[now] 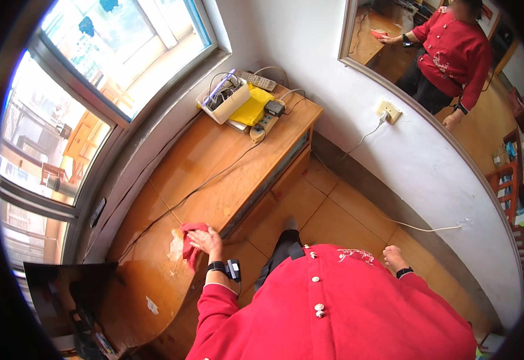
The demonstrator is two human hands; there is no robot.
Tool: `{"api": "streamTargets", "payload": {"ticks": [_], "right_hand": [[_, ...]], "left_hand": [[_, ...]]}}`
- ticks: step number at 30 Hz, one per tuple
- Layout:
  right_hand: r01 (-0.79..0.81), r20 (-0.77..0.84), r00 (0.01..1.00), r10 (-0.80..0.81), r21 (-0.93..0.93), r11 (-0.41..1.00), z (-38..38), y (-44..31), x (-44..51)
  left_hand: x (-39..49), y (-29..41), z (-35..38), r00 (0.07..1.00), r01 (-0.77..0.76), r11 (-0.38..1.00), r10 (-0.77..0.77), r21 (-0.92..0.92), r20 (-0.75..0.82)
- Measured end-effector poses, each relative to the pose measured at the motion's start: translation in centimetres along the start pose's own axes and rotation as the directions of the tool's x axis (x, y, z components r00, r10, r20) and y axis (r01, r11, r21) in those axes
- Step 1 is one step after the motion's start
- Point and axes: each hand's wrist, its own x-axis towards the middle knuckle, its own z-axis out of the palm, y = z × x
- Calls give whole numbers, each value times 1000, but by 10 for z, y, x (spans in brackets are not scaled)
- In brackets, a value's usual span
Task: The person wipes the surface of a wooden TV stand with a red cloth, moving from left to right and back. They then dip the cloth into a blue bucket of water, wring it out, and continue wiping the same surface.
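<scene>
My left hand (pixel 205 240) presses a red cloth (pixel 193 265) onto the wooden desk (pixel 203 162), close to its front edge. Under and beside the cloth the desktop's finish is worn, with a pale peeled patch (pixel 175 245) left of the fingers. A black cable (pixel 208 180) runs lengthwise over the desktop, behind the cloth. On the other side of my body, my right hand (pixel 393 258) hangs with curled fingers and touches nothing; no object shows in it.
At the desk's far end are a white box of cables (pixel 226 101), a yellow packet (pixel 253 105), a remote control (pixel 258 81) and a power strip (pixel 266 123). A dark monitor (pixel 59 292) stands at the near left. The wall bears a mirror (pixel 451 58) and a socket (pixel 388 112).
</scene>
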Motion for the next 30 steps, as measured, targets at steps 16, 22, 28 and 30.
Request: {"api": "streamTargets", "payload": {"ticks": [16,22,28,30], "right_hand": [[-21,-94,995,44,232,972,31,-6,-104],[-40,-148,988,36,-29,999,46,64,-164],[166,-223,938,-264,-379,910,60,63,-194],[-99,-135,988,77,-168,981,54,56,-188]], "left_hand": [[2,312,20,309,-882,276,951,-381,-26],[10,448,42,215,-903,176,975,-392,-58],[6,510,51,210,-908,175,976,-380,-54],[7,486,46,153,-929,130,987,-346,-41]]}}
